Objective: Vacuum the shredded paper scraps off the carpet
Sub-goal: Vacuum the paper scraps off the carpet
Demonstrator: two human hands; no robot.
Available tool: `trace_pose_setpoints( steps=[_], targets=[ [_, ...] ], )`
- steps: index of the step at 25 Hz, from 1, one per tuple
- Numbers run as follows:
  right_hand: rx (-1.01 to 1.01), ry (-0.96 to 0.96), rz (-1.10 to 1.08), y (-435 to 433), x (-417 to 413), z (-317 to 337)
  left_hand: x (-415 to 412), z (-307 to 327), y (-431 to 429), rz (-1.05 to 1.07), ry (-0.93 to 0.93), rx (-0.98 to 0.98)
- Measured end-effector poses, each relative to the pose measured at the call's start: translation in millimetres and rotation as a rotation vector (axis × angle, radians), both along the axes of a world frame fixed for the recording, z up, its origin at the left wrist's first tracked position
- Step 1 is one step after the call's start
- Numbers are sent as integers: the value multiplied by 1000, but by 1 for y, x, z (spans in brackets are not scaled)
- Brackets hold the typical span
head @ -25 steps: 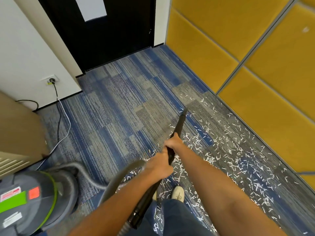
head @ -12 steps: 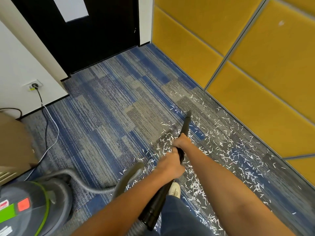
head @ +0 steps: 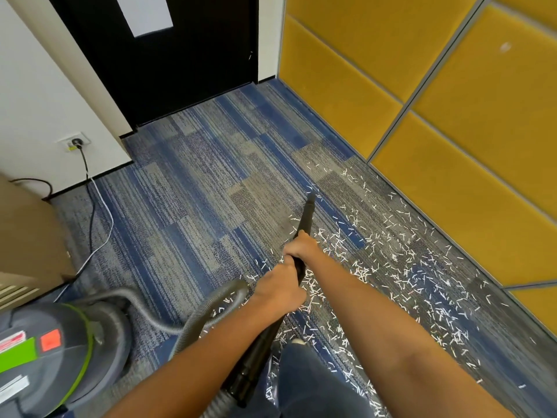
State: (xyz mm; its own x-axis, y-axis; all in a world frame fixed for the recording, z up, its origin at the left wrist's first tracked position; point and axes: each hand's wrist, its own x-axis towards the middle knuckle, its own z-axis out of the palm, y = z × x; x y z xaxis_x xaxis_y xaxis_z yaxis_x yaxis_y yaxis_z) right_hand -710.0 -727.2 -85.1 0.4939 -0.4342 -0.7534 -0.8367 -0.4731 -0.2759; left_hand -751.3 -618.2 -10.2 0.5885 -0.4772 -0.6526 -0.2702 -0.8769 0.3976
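Left hand (head: 280, 288) wrapped round the black wand (head: 306, 218) low down, right hand (head: 301, 245) curled round it just ahead. The paper scraps (head: 391, 267) lie thick from close in, out right to the yellow wall panels (head: 452, 191). The nozzle tip (head: 310, 197) sits at the scatter's far-left fringe, probably on the carpet (head: 196, 206), hard to say. I'd go slow, overlapping strokes rightward, tip tight along that wall edge. The hose (head: 208, 309) and canister (head: 60, 357) crowd the near left; open floor runs ahead to the door (head: 180, 70).
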Motion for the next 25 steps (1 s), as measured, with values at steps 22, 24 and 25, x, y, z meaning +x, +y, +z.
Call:
trace_pose_setpoints(
  steps=[22,24,25],
  targets=[
    [41,-21,-71,60,-46,-4,-37,1,65,-110,-33,26],
    [60,-8,-66,87,-37,-2,-28,3,92,-109,-22,19],
    [76,2,-70,105,-35,-1,-25,4,112,-103,-13,21]
  ],
)
